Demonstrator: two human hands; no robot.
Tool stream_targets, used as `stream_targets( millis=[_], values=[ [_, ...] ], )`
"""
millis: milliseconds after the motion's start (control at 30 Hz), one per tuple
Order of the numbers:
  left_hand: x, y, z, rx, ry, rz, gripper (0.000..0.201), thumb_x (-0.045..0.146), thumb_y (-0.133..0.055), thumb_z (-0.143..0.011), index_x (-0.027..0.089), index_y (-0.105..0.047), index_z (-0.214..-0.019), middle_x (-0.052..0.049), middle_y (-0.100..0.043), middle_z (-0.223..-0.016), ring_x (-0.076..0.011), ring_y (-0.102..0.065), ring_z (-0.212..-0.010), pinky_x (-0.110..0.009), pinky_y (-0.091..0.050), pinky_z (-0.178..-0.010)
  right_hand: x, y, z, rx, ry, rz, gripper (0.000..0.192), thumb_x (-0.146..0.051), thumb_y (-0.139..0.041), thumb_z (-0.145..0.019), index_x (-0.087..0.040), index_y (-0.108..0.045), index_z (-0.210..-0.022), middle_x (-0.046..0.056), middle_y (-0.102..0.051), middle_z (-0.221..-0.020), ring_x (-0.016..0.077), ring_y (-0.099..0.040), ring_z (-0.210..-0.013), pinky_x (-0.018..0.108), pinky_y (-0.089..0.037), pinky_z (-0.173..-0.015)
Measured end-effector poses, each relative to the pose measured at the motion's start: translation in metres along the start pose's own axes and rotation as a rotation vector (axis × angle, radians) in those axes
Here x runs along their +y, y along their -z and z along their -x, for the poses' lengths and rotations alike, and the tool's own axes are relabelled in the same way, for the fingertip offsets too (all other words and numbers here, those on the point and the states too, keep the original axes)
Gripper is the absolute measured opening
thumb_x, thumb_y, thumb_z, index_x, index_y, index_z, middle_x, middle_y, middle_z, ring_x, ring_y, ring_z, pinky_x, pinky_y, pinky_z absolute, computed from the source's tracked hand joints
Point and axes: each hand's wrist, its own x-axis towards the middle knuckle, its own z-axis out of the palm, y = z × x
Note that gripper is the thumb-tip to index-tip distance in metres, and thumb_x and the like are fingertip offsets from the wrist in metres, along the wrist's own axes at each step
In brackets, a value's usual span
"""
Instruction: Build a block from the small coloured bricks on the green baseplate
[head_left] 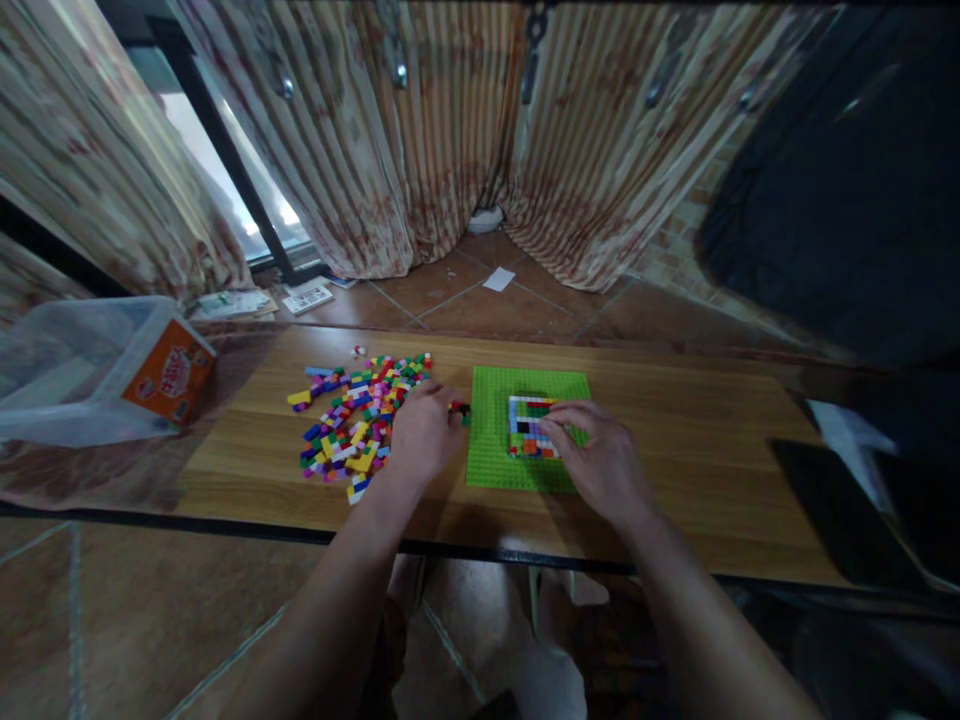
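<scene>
Centrally, a small red brick (458,407) is pinched in the left hand (424,432) at the left edge of the green baseplate (495,450); the multicoloured brick block (527,426) lies just rightward, steadied by the loosely curled, unclosed right hand (600,460); loose bricks (352,425) lie further left

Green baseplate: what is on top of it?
On the green baseplate sits a block of mixed-colour bricks. The right hand rests over the block's right side, hiding that part and the plate beneath.
</scene>
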Motion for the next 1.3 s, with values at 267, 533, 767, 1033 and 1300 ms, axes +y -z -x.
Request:
stream_targets(
  millis=[267,533,767,1033,1300],
  values=[
    [0.0,-0.002,-0.005,-0.049,-0.025,-0.043,0.027,0.01,-0.052,-0.08,0.02,-0.074,-0.092,-0.009,-0.069,-0.101,-0.0226,-0.064,-0.101,-0.031,-0.051,-0.092,0.003,0.004,0.0,0.009,-0.004,-0.001,0.019,-0.034,-0.059,-0.09,-0.023,-0.071,-0.081,0.006,-0.072,-0.091,0.0234,-0.066,-0.089,0.041,-0.049,-0.086],
    [-0.003,-0.002,0.0,-0.082,0.044,-0.124,0.027,0.012,-0.053,-0.077,0.017,-0.073,-0.095,-0.012,-0.069,-0.104,-0.0247,-0.067,-0.093,-0.033,-0.053,-0.085,0.003,0.004,0.0,-0.001,0.015,0.011,0.02,-0.032,-0.057,-0.091,-0.023,-0.07,-0.079,0.006,-0.072,-0.088,0.0231,-0.066,-0.087,0.039,-0.049,-0.082],
    [0.002,-0.001,0.002,-0.1,0.039,-0.167,0.025,0.014,-0.05,-0.081,0.016,-0.073,-0.091,-0.012,-0.068,-0.1,-0.0257,-0.067,-0.095,-0.033,-0.053,-0.084,0.001,0.003,-0.002,-0.027,-0.001,0.025,0.021,-0.032,-0.056,-0.092,-0.022,-0.07,-0.079,0.006,-0.073,-0.088,0.0232,-0.066,-0.086,0.039,-0.049,-0.082],
    [-0.001,0.0,0.001,-0.092,-0.028,-0.02,0.025,0.015,-0.044,-0.088,0.014,-0.068,-0.093,-0.012,-0.068,-0.099,-0.0249,-0.065,-0.097,-0.035,-0.05,-0.087,0.003,0.005,-0.004,0.031,-0.025,0.021,0.021,-0.031,-0.056,-0.091,-0.023,-0.07,-0.078,0.005,-0.073,-0.086,0.0221,-0.067,-0.085,0.038,-0.049,-0.082],
    [0.017,-0.005,0.014,-0.309,-0.092,0.591,0.02,0.022,-0.049,-0.087,0.016,-0.067,-0.091,-0.001,-0.067,-0.076,-0.0137,-0.059,-0.068,-0.024,-0.045,-0.063,0.003,0.008,-0.005,0.053,-0.024,0.01,0.02,-0.029,-0.056,-0.091,-0.023,-0.07,-0.078,0.005,-0.073,-0.084,0.0212,-0.067,-0.083,0.036,-0.049,-0.079]
  ],
)
